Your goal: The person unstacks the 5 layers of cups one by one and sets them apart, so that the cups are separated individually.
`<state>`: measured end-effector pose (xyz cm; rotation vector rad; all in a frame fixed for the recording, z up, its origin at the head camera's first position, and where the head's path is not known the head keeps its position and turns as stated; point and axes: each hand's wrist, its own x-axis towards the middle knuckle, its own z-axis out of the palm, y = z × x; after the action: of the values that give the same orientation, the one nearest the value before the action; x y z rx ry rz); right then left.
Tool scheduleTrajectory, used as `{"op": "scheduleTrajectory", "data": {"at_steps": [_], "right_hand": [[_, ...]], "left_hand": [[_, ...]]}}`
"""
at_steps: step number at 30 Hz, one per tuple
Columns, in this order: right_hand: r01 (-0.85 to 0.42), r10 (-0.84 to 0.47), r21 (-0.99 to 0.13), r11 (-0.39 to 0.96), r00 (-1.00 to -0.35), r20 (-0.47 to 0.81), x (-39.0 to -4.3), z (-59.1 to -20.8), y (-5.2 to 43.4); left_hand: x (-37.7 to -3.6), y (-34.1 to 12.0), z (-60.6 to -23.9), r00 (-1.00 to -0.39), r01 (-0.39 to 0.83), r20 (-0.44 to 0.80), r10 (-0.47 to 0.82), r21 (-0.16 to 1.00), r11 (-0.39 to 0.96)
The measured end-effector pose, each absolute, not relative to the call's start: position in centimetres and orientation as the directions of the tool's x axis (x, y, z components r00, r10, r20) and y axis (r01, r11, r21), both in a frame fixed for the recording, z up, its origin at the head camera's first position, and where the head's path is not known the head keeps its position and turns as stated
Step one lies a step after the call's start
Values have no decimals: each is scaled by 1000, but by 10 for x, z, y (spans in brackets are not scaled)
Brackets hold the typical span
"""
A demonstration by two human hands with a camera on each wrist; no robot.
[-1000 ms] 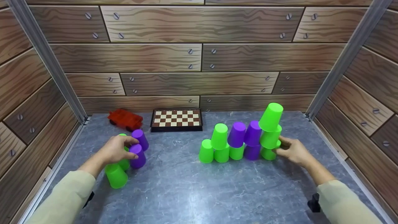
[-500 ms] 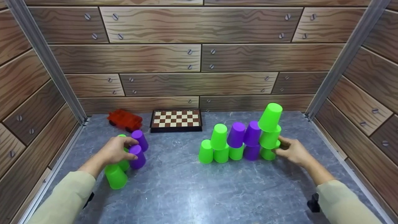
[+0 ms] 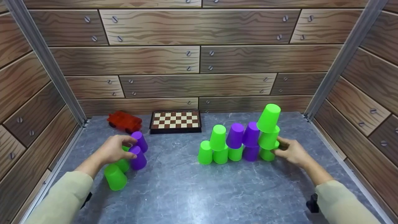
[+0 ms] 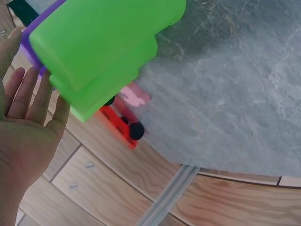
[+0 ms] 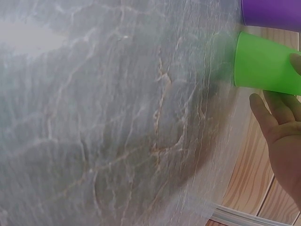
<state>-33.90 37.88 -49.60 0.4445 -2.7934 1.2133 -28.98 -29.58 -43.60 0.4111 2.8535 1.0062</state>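
At the right end of a row of upturned cups, the lowest green cup (image 3: 266,155) is held by the right hand (image 3: 292,152) in a narrow grip — the thumb laid in front, the fingers reached behind. Above that cup are stacked a middle green cup (image 3: 268,139) and a top green cup (image 3: 270,117). Just left of the gripped cup, two purple cups, a lower one (image 3: 250,153) and an upper one (image 3: 251,134), are seen one above the other.

The left hand (image 3: 113,150) is spread wide, thumb and fingers parted. The front purple cup (image 3: 138,160) is met by the thumb tip, and the rear purple cup (image 3: 141,142) is partly overlapped by the fingers; whether either is pressed cannot be told. Nearer to the wearer, a front green cup (image 3: 115,178) is left uncovered.

Farther out, a red toy car (image 3: 125,122) is placed behind the left group, and a chequered board (image 3: 175,120) beside it, both on the grey counter (image 3: 174,193).
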Motion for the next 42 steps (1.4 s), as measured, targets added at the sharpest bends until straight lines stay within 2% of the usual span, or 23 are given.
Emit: {"op": "scheduleTrajectory", "data": {"at_steps": [7, 11, 16, 21, 30, 35, 42], "right_hand": [[-259, -223, -705, 660, -964, 145, -339, -497, 380], [-255, -221, -709, 658, -965, 142, -339, -497, 379], [-261, -230, -719, 645, -963, 142, -339, -497, 379], [-266, -227, -718, 643, -962, 153, -339, -498, 379], [-272, -220, -721, 638, -961, 168, -338, -500, 381], [-268, -219, -724, 635, -962, 164, -338, -500, 381], [-286, -221, -731, 619, -957, 188, -338, -500, 380]], "left_hand": [[-286, -288, -398, -954, 269, 65, 292, 614, 742], [-288, -270, -367, -943, 323, 143, 300, 610, 724], [-295, -228, -332, -917, 398, 245, 314, 604, 690], [-304, -169, -312, -879, 474, 312, 360, 662, 581], [-325, -48, -309, -800, 580, 410, 437, 712, 395], [-331, 16, -321, -814, 555, 412, 410, 762, 334], [-337, 84, -345, -840, 526, 423, 341, 788, 319]]}}
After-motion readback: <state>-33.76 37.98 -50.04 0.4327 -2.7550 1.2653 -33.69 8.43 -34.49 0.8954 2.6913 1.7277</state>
